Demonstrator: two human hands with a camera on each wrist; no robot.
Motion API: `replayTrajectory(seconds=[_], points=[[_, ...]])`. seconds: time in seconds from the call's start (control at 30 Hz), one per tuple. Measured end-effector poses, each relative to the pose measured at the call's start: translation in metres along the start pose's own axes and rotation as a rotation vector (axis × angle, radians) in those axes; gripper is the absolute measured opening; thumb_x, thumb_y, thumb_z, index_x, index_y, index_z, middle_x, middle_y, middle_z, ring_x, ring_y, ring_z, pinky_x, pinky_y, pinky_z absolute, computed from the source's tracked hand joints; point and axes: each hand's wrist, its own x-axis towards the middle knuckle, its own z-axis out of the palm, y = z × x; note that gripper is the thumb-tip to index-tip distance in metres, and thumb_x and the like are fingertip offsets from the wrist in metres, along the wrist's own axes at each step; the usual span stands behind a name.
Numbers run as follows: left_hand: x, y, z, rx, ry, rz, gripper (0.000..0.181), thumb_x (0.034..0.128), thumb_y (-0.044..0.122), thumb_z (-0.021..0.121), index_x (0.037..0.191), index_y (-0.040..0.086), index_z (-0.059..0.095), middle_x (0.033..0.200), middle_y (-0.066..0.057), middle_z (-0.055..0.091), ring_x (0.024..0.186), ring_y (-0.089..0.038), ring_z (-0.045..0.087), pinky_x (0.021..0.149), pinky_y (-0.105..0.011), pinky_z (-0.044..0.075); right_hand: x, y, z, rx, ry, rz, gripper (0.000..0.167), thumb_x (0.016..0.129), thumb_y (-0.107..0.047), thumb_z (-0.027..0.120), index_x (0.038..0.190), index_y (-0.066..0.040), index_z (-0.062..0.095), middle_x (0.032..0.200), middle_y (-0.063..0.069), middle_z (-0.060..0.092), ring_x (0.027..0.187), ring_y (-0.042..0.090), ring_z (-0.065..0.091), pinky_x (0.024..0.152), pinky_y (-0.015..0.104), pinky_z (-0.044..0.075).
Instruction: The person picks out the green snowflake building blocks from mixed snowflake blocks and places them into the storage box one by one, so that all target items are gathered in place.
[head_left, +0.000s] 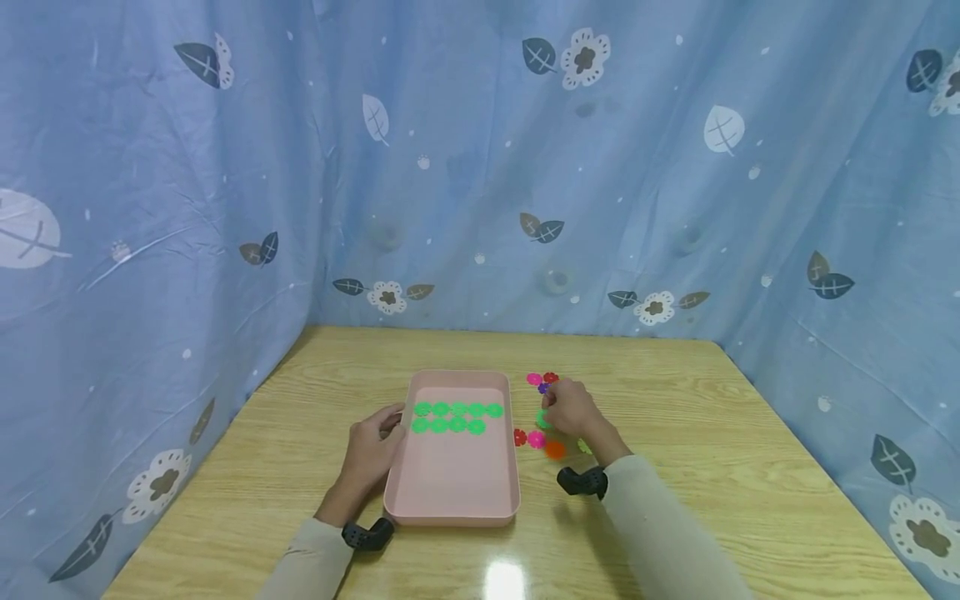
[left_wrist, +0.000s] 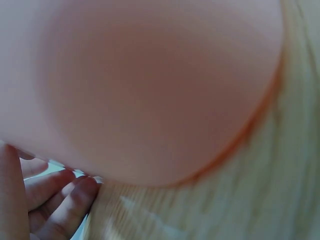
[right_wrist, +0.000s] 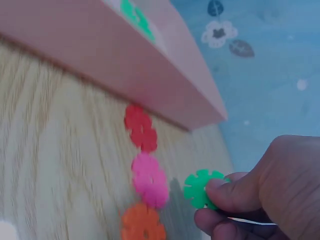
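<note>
My right hand (head_left: 573,410) pinches a green flower-shaped plastic disc (right_wrist: 198,188) between thumb and fingers, just above the table right of the pink tray (head_left: 453,500). The disc has notches around its rim. Inside the tray lie several green notched discs (head_left: 458,409) in two rows, the nearer row shorter. My left hand (head_left: 371,450) rests against the tray's left side, its fingers loosely bent. In the left wrist view, the fingers (left_wrist: 75,205) lie along the tray's outer wall, partly hidden by it.
Loose discs lie right of the tray: red (head_left: 520,437), pink (head_left: 536,439), orange (head_left: 555,450) and yellow-green (head_left: 585,447). Farther back are another pink (head_left: 534,379), red (head_left: 551,377) and purple disc (head_left: 543,388). A blue patterned curtain (head_left: 480,167) surrounds the wooden table (head_left: 660,375).
</note>
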Motion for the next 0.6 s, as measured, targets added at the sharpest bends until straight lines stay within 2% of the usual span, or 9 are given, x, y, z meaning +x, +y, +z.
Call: replayTrajectory(seconds=[0.1, 0.27, 0.47, 0.6], points=[[-0.001, -0.001, 0.000, 0.000, 0.000, 0.004, 0.041, 0.0936, 0.007, 0.057, 0.134, 0.001, 0.063, 0.117, -0.019, 0.073, 0.104, -0.032, 0.072, 0.087, -0.045, 0.059, -0.001, -0.006, 0.002, 0.082, 0.028, -0.001, 0.013, 0.082, 0.006, 0.063, 0.075, -0.004, 0.064, 0.069, 0.004, 0.053, 0.064, 0.018, 0.045, 0.055, 0.027, 0.038], [-0.002, -0.001, 0.000, -0.002, 0.001, 0.007, 0.041, 0.0937, 0.007, 0.057, 0.134, 0.001, 0.064, 0.117, -0.020, 0.073, 0.103, -0.032, 0.072, 0.086, -0.044, 0.059, 0.001, -0.012, 0.005, 0.265, 0.044, 0.030, 0.003, 0.087, 0.005, 0.066, 0.090, 0.004, 0.065, 0.074, 0.008, 0.059, 0.063, 0.021, 0.055, 0.057, 0.026, 0.047], [-0.002, 0.000, 0.000, -0.015, -0.002, 0.021, 0.042, 0.0933, 0.008, 0.054, 0.134, 0.001, 0.063, 0.115, -0.020, 0.073, 0.095, -0.032, 0.075, 0.079, -0.039, 0.062, 0.002, -0.017, 0.007, 0.462, 0.084, 0.064, 0.005, 0.088, 0.007, 0.066, 0.091, 0.004, 0.066, 0.073, 0.011, 0.062, 0.065, 0.033, 0.065, 0.058, 0.033, 0.056], [-0.002, 0.000, 0.000, -0.015, 0.005, 0.026, 0.041, 0.0933, 0.008, 0.054, 0.133, 0.000, 0.064, 0.114, -0.019, 0.074, 0.093, -0.031, 0.075, 0.077, -0.037, 0.062, 0.004, -0.021, 0.009, 0.577, 0.092, 0.066, 0.005, 0.087, 0.008, 0.066, 0.091, 0.006, 0.066, 0.074, 0.011, 0.062, 0.063, 0.029, 0.062, 0.061, 0.036, 0.057]])
